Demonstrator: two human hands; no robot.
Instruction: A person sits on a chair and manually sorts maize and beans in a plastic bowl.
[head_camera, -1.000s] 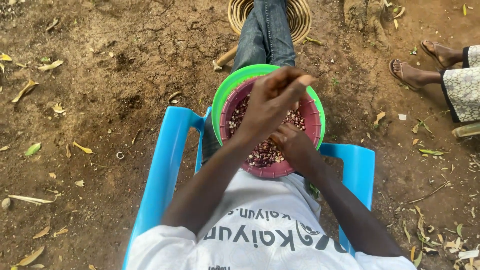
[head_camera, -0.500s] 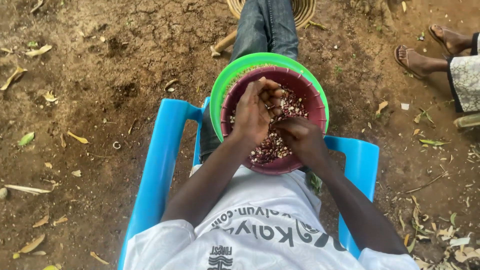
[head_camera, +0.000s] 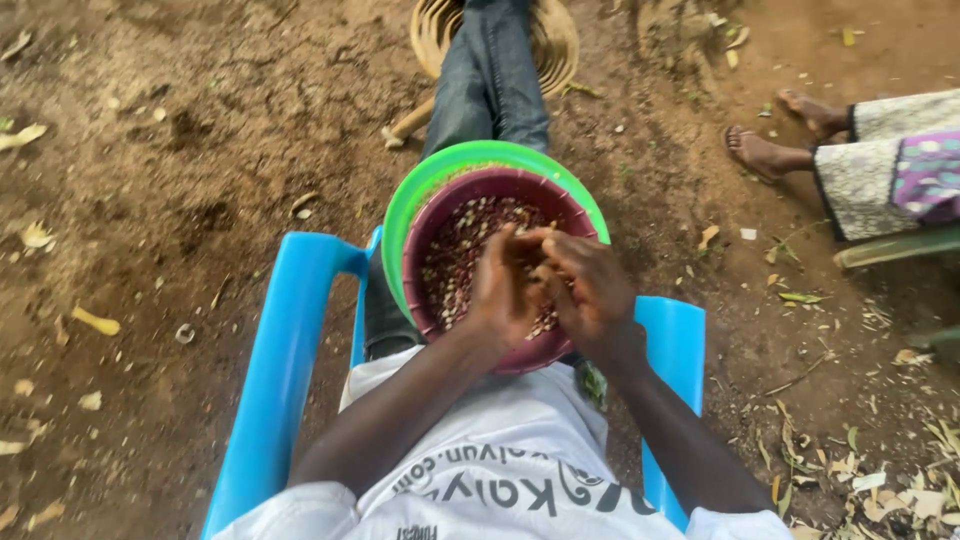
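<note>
A seated person's left hand (head_camera: 507, 290) and right hand (head_camera: 592, 285) meet, fingers curled, pinching beans (head_camera: 455, 262) over a maroon bowl (head_camera: 440, 225) nested in a green basin (head_camera: 415, 195) on their lap. The blue plastic chair (head_camera: 275, 370) stands on bare brown dirt (head_camera: 180, 150) littered with dry leaves. Open ground lies left; another person's sandalled feet (head_camera: 765, 152) are at right.

Maroon bowl (head_camera: 440, 225) of speckled beans (head_camera: 455, 265), nested in green basin (head_camera: 410, 200), on lap
</note>
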